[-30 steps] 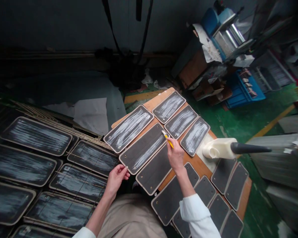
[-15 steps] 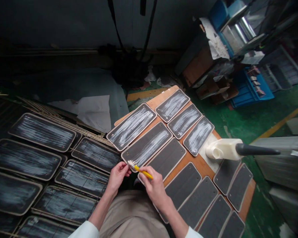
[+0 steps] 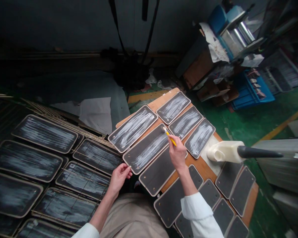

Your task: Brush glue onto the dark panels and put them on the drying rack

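Note:
My right hand is closed around a yellow-handled brush. Its bristles touch the far end of a dark rounded panel, which carries white streaks along its right side. At the near corner of that same panel, my left hand pinches the edge between thumb and fingers. A panel with heavy white streaks lies just beyond it. Closer to me is a plain dark panel, partly covered by my right hand.
Several more panels rest on the brown board. A cream plastic container with a dark stem stands at its right. On the left, white-streaked panels lie in rows on a rack. A blue crate sits on the green floor.
My right hand has swept the brush from the panel's near corner to its far end. My left hand stays at the near corner.

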Demonstrator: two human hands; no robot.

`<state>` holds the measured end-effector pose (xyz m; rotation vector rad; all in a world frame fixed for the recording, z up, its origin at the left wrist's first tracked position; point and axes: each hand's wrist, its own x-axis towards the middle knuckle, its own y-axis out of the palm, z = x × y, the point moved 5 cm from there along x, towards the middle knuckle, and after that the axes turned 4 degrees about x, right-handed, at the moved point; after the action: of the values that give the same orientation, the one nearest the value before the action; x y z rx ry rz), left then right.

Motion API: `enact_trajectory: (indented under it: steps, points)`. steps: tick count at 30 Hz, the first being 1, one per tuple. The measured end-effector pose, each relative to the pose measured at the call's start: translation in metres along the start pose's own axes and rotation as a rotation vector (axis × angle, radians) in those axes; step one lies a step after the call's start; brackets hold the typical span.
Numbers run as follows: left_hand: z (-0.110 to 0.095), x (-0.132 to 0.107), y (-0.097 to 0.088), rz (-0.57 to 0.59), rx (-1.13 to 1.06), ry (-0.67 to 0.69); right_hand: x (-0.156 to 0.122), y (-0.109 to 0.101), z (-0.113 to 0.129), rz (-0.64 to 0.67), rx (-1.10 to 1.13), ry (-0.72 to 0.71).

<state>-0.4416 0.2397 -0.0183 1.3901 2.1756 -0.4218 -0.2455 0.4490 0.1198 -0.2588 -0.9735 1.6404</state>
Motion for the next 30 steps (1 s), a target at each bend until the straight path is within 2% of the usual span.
enact_trajectory:
  steps: [3, 7, 12, 15, 18, 22, 24, 26, 30]
  points:
    - [-0.003, -0.001, 0.000, -0.008, 0.002, 0.003, 0.000, 0.017, 0.001, 0.061, -0.133, -0.042]
    - [-0.008, -0.002, 0.000, -0.016, 0.001, 0.001, -0.036, 0.042, 0.030, 0.236, -0.127, -0.063]
    - [-0.010, -0.001, 0.000, -0.018, -0.031, 0.001, -0.095, 0.055, 0.089, 0.436, 0.171, -0.020]
    - [-0.009, 0.000, -0.001, -0.018, -0.036, 0.008, -0.106, 0.057, 0.102, 0.474, 0.400, 0.104]
    - [-0.007, 0.000, -0.001, -0.009, -0.029, 0.006, -0.092, 0.056, 0.082, 0.391, 0.523, 0.242]
    - [-0.007, 0.000, -0.001, -0.008, -0.018, 0.001, -0.053, 0.047, 0.033, 0.154, 0.504, 0.333]
    - [-0.006, 0.000, -0.001, -0.012, -0.020, 0.003, -0.034, 0.038, 0.017, 0.040, 0.419, 0.293]
    - [-0.005, 0.001, -0.001, -0.013, -0.022, 0.008, -0.019, 0.028, 0.011, -0.042, 0.303, 0.213]
    - [-0.003, 0.002, -0.001, -0.004, -0.027, 0.019, -0.005, 0.024, 0.015, -0.066, 0.065, 0.068]
